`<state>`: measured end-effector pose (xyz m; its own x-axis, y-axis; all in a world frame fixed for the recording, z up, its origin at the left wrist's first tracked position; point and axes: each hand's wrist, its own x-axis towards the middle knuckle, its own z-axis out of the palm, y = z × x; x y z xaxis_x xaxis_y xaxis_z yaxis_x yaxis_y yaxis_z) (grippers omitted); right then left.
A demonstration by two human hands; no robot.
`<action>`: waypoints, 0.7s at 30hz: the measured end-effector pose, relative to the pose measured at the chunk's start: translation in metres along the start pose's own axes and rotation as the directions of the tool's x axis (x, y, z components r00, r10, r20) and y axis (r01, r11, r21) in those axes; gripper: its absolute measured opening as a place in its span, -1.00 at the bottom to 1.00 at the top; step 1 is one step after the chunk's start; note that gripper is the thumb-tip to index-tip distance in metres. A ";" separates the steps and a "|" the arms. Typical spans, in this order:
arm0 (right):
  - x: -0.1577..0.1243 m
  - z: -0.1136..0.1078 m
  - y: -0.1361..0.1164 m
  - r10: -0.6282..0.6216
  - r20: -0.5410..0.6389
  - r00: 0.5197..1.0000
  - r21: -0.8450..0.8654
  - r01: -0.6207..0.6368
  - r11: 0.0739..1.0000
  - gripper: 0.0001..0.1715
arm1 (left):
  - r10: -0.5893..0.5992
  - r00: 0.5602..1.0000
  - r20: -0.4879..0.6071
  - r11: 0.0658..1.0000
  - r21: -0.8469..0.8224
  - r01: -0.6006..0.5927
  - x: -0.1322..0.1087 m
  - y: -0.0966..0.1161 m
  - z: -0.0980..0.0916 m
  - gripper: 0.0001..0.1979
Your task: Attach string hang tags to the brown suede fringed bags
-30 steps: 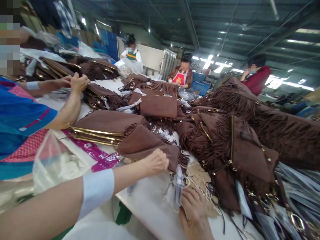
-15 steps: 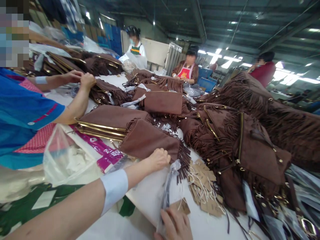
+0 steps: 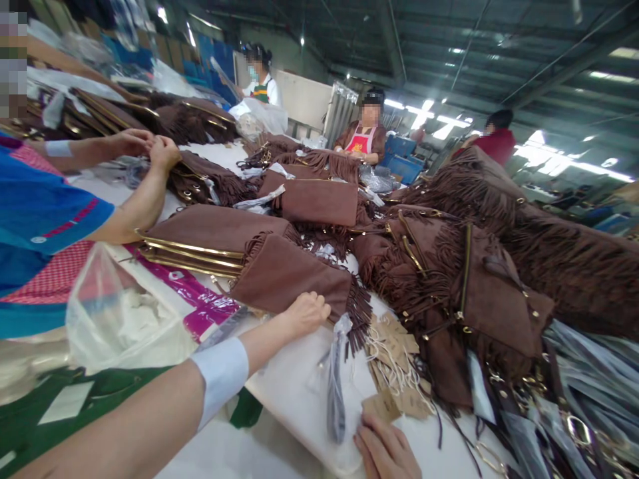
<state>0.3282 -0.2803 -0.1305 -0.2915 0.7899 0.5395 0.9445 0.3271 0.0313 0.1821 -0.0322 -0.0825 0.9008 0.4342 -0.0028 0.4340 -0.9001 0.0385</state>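
Observation:
My left hand is closed on the lower edge of a brown fringed bag, which lies flat at the table's front. Below the bag's fringe, a dark strap in clear plastic wrap rests on the white table. My right hand, partly cut off by the bottom edge, has loosely bent fingers beside the wrapped strap, not touching it. Its fingertips are near the edge of a brown paper tag. More paper tags with white strings lie in a pile behind it.
Brown fringed bags are heaped on the right, with plastic-wrapped straps in front. Gold-framed bags are stacked left of centre. A co-worker's arm reaches in from the left, above a plastic bag. Other people work further back.
My right hand has come off the wrapped strap and shifted right, towards the tags. The strap now lies free on the table. My left hand stays on the bag. The view has shifted slightly.

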 end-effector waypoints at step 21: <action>-0.012 -0.019 0.008 0.132 0.074 0.989 0.032 -0.135 0.990 -0.80 | 0.365 0.919 -0.148 0.852 -0.344 -0.394 -0.087 0.110 0.011 -0.71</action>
<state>0.3426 -0.2971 -0.1213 -0.1748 0.8622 0.4755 0.9698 0.2343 -0.0684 0.1519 -0.1695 -0.0893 0.9843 0.0755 0.1593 0.0099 -0.9258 0.3780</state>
